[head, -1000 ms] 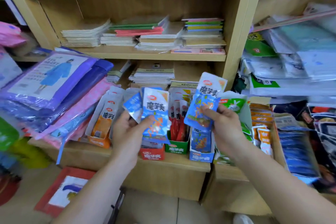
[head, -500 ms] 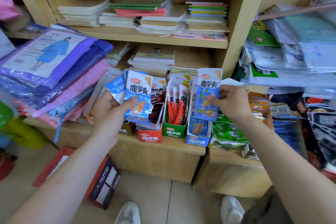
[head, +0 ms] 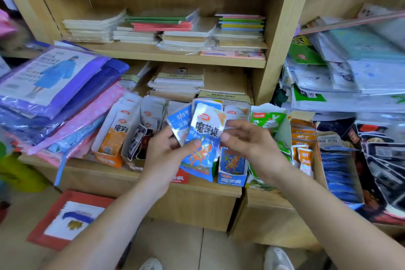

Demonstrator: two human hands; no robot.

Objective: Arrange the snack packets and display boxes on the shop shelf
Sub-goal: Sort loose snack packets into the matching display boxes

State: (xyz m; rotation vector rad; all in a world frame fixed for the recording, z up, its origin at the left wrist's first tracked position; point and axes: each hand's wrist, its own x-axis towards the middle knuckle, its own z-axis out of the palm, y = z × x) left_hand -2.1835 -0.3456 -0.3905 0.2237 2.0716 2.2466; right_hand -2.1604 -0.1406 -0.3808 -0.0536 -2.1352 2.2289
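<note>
Shop shelf [head: 87,174], hands [head: 163,155] [head: 248,138] pinching blue packets [head: 205,136]

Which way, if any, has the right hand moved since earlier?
Yes: right hand moved left over the blue display box, to the packets in the left hand.

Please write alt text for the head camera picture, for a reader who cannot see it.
Two hands hold a bunch of blue snack packets in front of a shop shelf: the left hand grips them from below, the right hand pinches the front packet's upper edge. Below them a blue display box stands on the shelf, with stacked notebooks above.
</note>
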